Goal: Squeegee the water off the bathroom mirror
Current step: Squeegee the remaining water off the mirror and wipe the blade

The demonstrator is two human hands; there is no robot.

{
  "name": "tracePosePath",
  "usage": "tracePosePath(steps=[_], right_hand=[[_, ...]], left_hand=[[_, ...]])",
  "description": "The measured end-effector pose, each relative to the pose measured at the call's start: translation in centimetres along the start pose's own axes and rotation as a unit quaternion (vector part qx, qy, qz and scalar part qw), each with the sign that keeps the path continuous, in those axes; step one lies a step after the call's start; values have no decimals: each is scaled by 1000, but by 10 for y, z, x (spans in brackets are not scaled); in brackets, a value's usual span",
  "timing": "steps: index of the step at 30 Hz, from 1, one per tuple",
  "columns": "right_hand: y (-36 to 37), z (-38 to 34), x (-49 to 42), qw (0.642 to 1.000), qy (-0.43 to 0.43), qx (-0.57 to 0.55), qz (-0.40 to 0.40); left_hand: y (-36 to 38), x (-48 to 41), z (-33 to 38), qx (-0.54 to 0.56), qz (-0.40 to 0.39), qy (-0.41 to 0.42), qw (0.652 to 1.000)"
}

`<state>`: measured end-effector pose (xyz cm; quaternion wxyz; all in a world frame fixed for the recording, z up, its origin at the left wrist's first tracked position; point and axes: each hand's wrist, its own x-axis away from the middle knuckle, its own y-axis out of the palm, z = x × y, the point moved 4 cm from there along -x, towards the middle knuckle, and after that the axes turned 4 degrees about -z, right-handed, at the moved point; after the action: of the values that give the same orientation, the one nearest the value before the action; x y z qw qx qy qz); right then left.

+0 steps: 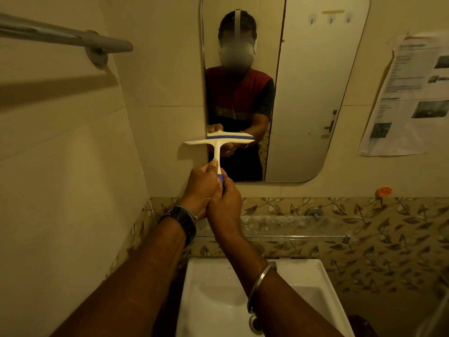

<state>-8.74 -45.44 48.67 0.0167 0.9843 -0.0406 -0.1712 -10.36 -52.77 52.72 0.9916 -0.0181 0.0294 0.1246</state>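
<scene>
Head view: one squeegee (218, 142) at the left edge of one mirror (306, 93); two hands, left hand (199, 188) and right hand (224, 205), both wrapped round its handle (217, 156), arms outstretched

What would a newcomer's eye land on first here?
Dead centre, the left hand and right hand both grip the handle of a white and blue squeegee, its blade straddling the lower left edge of the mirror. The mirror fills the upper middle of the wall and reflects the person and the tool. A white sink sits below, and a printed sheet hangs on the wall at right.
</scene>
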Motion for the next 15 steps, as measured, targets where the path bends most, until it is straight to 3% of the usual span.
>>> tracePosePath(steps=[15], right_hand=[[-3,41,20,999,36,20,3]], left_hand=[[1,4,-47,-19,15,-21,999]])
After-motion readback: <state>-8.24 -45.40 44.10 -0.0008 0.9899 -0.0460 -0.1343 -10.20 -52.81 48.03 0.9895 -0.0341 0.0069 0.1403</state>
